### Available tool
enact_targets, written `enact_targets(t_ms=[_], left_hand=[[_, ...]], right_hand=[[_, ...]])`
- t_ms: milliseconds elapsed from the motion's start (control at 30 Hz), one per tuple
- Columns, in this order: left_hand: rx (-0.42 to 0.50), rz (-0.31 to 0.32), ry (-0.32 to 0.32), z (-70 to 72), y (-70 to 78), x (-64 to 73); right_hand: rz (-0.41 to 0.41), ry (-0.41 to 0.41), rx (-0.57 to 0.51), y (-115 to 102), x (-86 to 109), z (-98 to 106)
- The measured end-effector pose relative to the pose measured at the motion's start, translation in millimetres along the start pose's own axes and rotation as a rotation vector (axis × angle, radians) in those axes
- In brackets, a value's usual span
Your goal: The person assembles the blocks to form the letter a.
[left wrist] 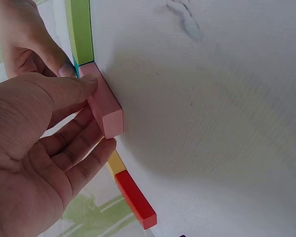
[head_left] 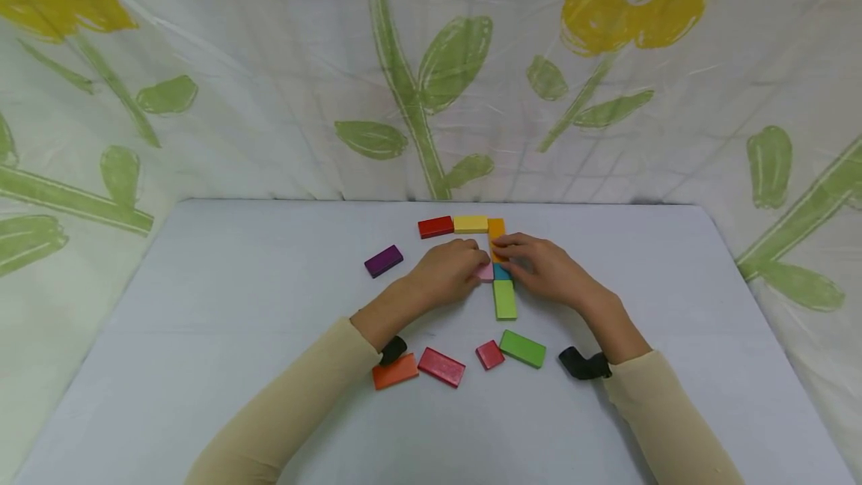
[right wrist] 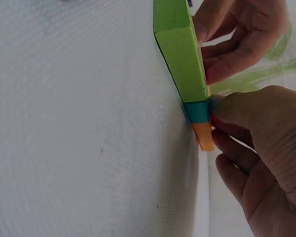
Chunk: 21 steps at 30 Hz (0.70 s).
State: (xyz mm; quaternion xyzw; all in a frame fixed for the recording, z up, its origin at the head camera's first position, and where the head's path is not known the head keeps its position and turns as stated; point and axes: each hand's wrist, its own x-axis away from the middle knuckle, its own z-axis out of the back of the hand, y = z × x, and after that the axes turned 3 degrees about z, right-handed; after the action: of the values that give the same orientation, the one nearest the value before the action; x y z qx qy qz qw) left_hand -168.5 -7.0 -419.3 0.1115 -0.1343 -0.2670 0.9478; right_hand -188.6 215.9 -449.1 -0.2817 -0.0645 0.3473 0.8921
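Observation:
My left hand (head_left: 446, 272) pinches a pink block (left wrist: 106, 103), its thumb on the top face and its fingers on the far side. One end of the pink block meets the row by a small blue block (head_left: 501, 272). My right hand (head_left: 548, 268) lies at the row's right side. Its thumb touches the blue block, while its fingertips rest at an orange block (head_left: 496, 227) just beyond. Nearer me, a light green block (head_left: 505, 302) continues the row. From the orange block's far end, a yellow block (head_left: 471, 224) and a red block (head_left: 435, 227) run leftward.
A purple block (head_left: 384, 261) lies to the left. Closer to me are an orange-red block (head_left: 396, 371), a crimson block (head_left: 441, 367), a small red block (head_left: 490, 355) and a green block (head_left: 522, 349). Behind the white table (head_left: 202, 283) hangs a flower-patterned curtain (head_left: 283, 96).

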Motion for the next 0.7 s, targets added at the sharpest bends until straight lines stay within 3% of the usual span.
enact_targets(t_ms=[700], left_hand=[[0.02,-0.007,0.001,-1.6,-0.8,1.9]], right_hand=[[0.001,-0.011,0.0,0.7,-1.0,0.5]])
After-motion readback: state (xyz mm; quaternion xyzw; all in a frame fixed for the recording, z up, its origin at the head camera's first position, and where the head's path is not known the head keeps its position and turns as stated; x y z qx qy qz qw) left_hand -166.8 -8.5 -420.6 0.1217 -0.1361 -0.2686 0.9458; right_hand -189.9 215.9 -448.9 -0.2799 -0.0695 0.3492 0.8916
